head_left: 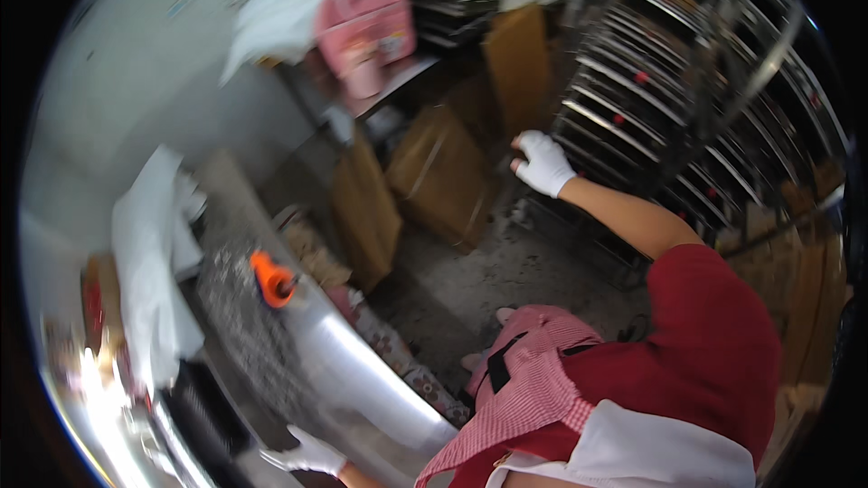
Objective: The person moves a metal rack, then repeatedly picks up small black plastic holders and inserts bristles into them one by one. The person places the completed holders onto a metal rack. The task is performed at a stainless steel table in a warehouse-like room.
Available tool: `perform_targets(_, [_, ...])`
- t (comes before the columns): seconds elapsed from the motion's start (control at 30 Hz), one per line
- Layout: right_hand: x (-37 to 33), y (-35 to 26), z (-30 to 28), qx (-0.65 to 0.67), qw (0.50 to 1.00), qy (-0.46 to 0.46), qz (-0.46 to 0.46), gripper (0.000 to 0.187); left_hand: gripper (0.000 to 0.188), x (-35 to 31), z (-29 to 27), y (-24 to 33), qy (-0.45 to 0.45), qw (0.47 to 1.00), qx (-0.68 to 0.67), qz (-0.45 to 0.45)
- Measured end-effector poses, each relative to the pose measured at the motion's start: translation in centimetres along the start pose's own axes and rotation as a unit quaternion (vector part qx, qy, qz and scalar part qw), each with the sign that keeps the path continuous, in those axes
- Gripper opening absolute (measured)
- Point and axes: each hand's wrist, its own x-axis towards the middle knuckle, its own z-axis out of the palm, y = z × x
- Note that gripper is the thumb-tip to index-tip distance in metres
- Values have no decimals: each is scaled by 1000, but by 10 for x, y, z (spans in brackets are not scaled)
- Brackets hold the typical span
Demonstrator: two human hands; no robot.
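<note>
Hovering near metal rack, right hand loosely curled, left hand with fingers spread, both empty

My right arm stretched out ahead, elbow slightly bent. Red sleeve over upper arm, forearm bare. Right hand in white glove, bare fingertips showing, fingers loosely bent, two tips apart. My left hand low, at lower edge of view, also white-gloved; fingers extended, pointing left, thumb lifted away from them. Only short bare stretch of left wrist visible.
</note>
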Motion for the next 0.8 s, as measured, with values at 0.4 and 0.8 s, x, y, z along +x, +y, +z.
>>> perform_targets(0.4, [51, 253, -218, -132, 947, -115, 271, 85, 59, -65, 12, 267, -536, 738, -374, -167])
perform_targets(0.8, [13, 269, -207, -100, 969, -5, 226, 30, 52, -8, -60, 283, -549, 766, -316, -111])
